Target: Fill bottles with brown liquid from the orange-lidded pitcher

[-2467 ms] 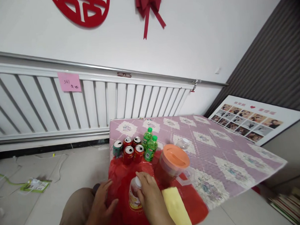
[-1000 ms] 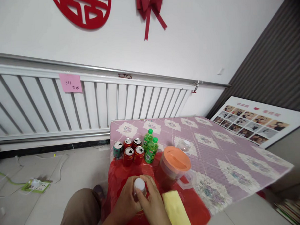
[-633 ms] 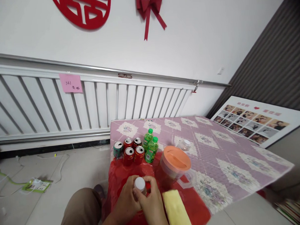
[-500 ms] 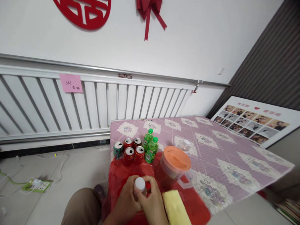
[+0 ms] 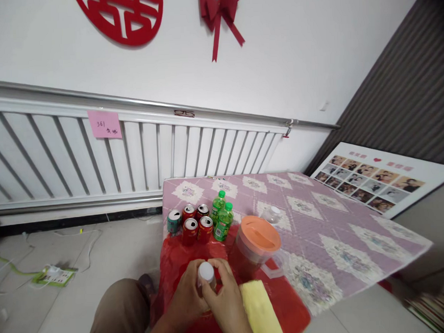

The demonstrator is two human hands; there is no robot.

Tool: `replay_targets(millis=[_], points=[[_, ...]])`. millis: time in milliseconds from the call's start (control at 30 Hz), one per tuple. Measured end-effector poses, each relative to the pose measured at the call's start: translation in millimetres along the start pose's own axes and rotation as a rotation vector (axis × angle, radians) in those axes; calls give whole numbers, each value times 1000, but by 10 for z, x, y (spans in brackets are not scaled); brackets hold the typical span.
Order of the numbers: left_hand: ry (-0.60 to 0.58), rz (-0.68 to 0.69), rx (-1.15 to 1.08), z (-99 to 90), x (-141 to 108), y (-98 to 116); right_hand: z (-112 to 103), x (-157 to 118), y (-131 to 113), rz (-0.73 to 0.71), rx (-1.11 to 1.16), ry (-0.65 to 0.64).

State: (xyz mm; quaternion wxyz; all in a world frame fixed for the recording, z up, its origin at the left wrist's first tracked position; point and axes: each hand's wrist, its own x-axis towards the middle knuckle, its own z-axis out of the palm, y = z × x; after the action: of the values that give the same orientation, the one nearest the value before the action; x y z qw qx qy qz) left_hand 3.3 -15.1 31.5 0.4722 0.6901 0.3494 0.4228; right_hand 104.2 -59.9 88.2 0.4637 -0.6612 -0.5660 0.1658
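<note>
A clear bottle with a white cap (image 5: 206, 271) stands upright between my two hands, its body mostly hidden by them. My left hand (image 5: 189, 293) wraps round its left side. On the right side, my right hand (image 5: 228, 299) has its thumb against the bottle just below the cap and its fingers curled round the far side. Under the hands lies a red plastic sheet (image 5: 292, 306). A folded yellow cloth (image 5: 261, 309) is beside my right forearm. Beyond it stands a clear pitcher (image 5: 247, 249) with an orange lid and dark liquid inside.
Several opened drink cans (image 5: 190, 231) are grouped at the table's left edge, beside two green bottles (image 5: 223, 224). Another clear white-capped bottle (image 5: 273, 214) lies behind the pitcher. The table (image 5: 305, 221) has a purple floral cloth. A power strip (image 5: 54, 275) with cables lies on the floor.
The fingers of my right hand have shifted slightly around the bottle. Both hands keep hold of it, and the view has moved a little.
</note>
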Motion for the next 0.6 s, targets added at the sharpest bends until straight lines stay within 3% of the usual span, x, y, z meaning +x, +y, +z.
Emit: replay_targets(millis=[300,600], points=[[-10,-26,33,-14,23,65,143,-19,125,217,66,77],[-1,-6,1,0,4,-22,136,-38,157,104,60,33]])
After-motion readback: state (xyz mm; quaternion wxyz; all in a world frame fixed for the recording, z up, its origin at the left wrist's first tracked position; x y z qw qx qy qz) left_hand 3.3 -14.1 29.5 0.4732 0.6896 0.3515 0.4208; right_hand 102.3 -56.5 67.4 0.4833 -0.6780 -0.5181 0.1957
